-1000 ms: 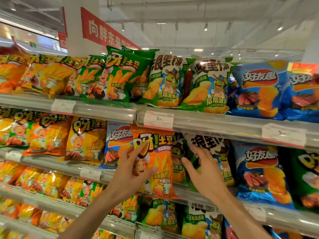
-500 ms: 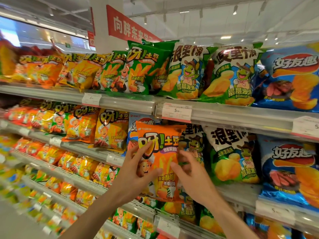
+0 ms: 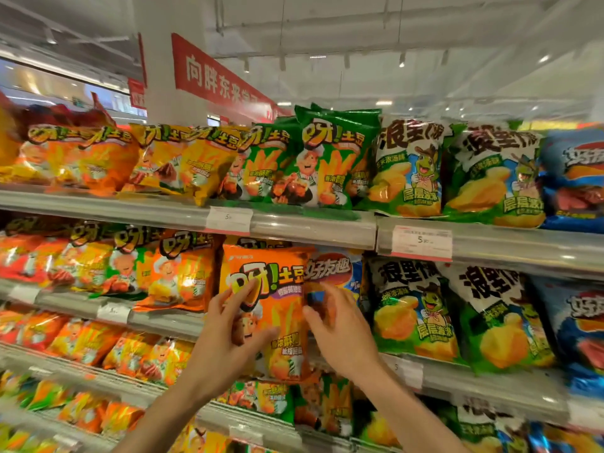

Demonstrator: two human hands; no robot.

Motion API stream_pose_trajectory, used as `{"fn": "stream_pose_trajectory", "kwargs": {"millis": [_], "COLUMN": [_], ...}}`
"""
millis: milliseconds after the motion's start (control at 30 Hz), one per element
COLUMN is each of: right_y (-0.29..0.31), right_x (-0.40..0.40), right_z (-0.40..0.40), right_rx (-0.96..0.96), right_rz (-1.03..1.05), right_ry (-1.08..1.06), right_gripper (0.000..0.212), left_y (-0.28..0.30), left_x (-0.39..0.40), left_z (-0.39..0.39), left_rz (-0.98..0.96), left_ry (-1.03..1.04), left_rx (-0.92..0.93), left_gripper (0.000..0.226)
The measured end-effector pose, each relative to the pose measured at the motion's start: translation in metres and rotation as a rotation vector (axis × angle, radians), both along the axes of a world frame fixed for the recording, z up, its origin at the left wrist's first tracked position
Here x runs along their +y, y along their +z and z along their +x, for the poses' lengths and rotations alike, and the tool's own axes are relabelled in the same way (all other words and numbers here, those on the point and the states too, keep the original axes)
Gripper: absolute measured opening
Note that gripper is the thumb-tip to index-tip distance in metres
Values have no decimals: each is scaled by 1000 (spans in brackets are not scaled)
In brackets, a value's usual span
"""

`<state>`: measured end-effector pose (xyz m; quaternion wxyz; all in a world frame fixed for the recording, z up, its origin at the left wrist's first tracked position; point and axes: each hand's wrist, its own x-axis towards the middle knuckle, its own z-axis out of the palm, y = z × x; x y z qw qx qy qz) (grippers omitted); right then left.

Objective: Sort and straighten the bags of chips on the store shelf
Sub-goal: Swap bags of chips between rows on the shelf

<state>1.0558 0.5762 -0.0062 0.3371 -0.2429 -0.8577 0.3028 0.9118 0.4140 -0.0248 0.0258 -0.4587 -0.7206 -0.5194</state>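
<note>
The orange bag [image 3: 271, 308] stands upright, long axis vertical, between both hands. The left hand [image 3: 225, 338] pinches its left edge; the right hand [image 3: 340, 328] grips its right edge, overlapping the blue bag [image 3: 336, 269] behind.

Orange chip bag [image 3: 281, 308], seemingly yellow lettering

Chip bag [image 3: 281, 308] stands between both hands [image 3: 228, 335].

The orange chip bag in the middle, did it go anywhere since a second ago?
Yes. Both hands carried the orange chip bag leftward along the middle shelf. It was in front of the green bags; now it covers the blue bag, next to the other orange bags. The left hand kept its hold on the front, and the right hand closed in on the bag's right edge. The other bags stayed put.
</note>
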Motion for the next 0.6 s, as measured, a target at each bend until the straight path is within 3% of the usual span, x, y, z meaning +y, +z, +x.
{"fn": "stream_pose_trajectory", "kwargs": {"millis": [133, 267, 433, 600], "right_y": [9, 9, 3, 4], "right_x": [32, 54, 61, 64], "right_z": [-14, -37, -51, -53], "right_rx": [-6, -98, -5, 117], "right_rz": [38, -124, -297, -230], "right_ry": [-349, -404, -365, -388], "right_gripper": [81, 103, 100, 91], "left_y": [3, 4, 3, -2], "left_x": [-2, -5, -10, -12], "left_z": [-25, -39, -53, -64], "left_rz": [23, 12, 20, 23], "left_ry": [-32, -55, -76, -48], "left_rx": [9, 17, 22, 39], "left_gripper": [80, 78, 75, 77]}}
